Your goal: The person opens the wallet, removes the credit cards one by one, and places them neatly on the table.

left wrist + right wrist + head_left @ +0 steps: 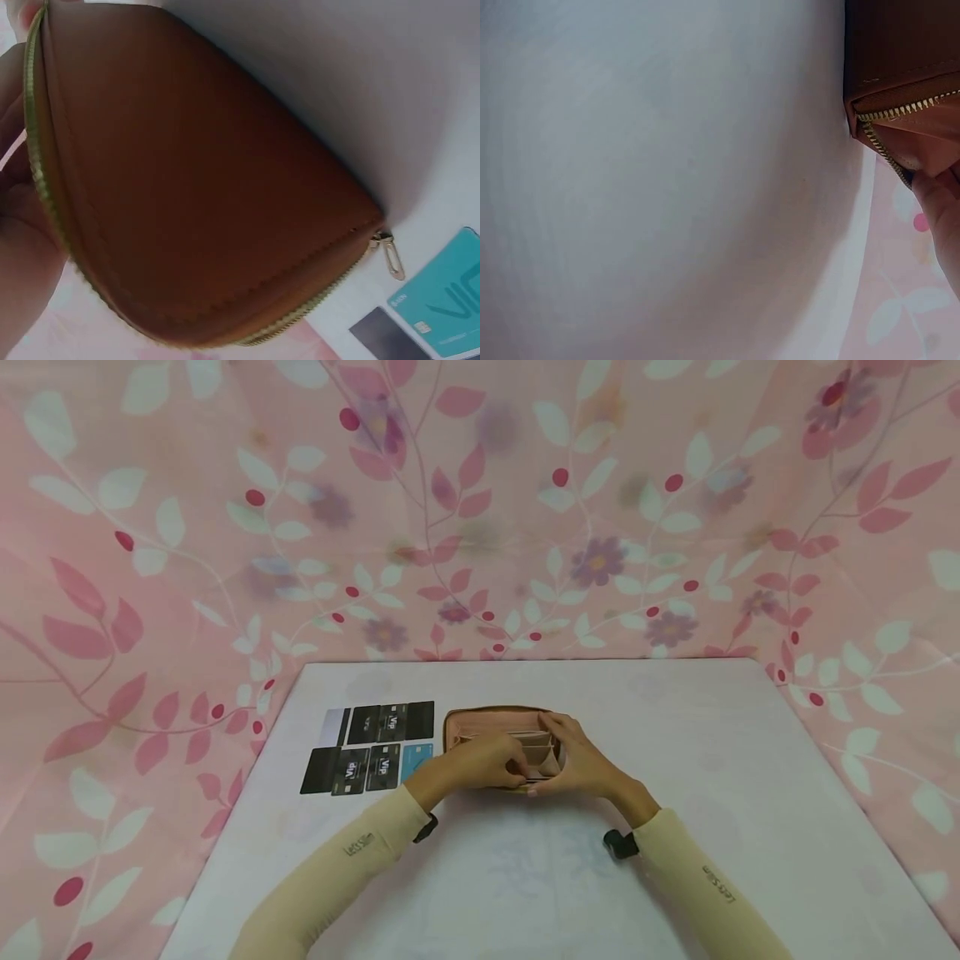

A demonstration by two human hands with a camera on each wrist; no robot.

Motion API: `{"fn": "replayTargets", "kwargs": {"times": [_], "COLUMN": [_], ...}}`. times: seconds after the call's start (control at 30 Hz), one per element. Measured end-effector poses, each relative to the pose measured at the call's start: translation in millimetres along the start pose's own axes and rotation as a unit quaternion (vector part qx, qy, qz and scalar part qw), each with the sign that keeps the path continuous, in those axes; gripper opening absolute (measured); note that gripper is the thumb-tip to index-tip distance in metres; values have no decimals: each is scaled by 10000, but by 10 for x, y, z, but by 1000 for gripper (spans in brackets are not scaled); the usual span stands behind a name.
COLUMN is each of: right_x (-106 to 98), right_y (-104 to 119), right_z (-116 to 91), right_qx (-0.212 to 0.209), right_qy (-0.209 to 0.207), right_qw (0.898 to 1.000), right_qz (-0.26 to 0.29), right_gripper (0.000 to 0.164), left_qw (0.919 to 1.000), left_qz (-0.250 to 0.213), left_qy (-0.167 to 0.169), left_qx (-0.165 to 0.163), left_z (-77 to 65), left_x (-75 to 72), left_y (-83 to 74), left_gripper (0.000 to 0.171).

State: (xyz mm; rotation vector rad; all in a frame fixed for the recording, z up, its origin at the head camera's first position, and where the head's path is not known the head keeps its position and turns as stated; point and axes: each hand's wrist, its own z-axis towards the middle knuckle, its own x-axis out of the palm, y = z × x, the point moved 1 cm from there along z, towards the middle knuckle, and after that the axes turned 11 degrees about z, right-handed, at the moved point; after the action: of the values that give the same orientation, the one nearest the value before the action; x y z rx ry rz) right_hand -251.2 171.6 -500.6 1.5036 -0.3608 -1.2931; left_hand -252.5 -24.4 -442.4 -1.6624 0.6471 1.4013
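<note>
A brown zip-around wallet (457,720) stands unzipped on the table, its pink-beige pockets and dividers showing from above. My left hand (483,762) reaches over its near left side with curled fingers at the opening; whatever the fingertips touch inside is hidden. With thumb at the near rim and fingers at the far rim, my right hand (577,760) grips the right end. In the left wrist view the smooth outer face of the wallet (202,165) fills most of the picture, a gold zip pull (393,259) hanging at its corner. A gold-toothed zip (907,110) gapes in the right wrist view.
Left of the wallet lie two rows of cards: several black cards (383,767), a pale card with a dark stripe (333,727) and a blue card (417,758) close to my left wrist. The white table (675,718) ends at a pink floral cloth (480,568) behind.
</note>
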Motion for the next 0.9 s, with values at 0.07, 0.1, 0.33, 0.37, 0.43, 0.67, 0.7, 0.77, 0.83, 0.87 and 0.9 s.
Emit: {"fn": "replayTargets", "kwargs": {"times": [0.07,0.1,0.33,0.37,0.43,0.67,0.7,0.77,0.83,0.87,0.9], "right_x": [-5,-9,-12,-8,-1,7,5,4,2,2,-1], "right_y": [-1,-1,3,10,22,26,18,5,-3,-2,-4], "right_z": [-1,-3,-11,-9,-8,4,4,4,-2,-6,-11], "right_qx": [-54,-77,-96,-89,-86,-125,-126,-136,-149,-139,-123], "right_qy": [-35,-38,31,29,-16,11,34,62,50,34,24], "right_qw": [10000,10000,9999,9999,9999,9995,9993,9991,9991,9992,9992], "right_qz": [1,12,-26,-52,-97,-301,-337,-389,-388,-381,-376], "right_gripper": [119,119,120,120,120,121,121,121,121,122,122], "left_qw": [9992,9985,9860,9833,9771,9757,9789,9837,9876,9890,9898], "left_qz": [311,441,1576,1733,2063,2188,2038,1796,1563,1463,1396], "left_qy": [-107,-162,-386,-377,-369,118,133,32,-122,-214,-281], "left_qx": [223,298,399,395,353,69,38,-15,-45,-52,-40], "left_z": [22,32,44,43,44,105,110,103,76,60,44], "left_x": [-11,-14,-79,-97,-131,-237,-267,-333,-412,-446,-477], "left_y": [-32,-49,-222,-254,-314,-341,-323,-276,-237,-219,-212], "left_gripper": [6,6,20,19,15,8,10,11,9,8,6]}}
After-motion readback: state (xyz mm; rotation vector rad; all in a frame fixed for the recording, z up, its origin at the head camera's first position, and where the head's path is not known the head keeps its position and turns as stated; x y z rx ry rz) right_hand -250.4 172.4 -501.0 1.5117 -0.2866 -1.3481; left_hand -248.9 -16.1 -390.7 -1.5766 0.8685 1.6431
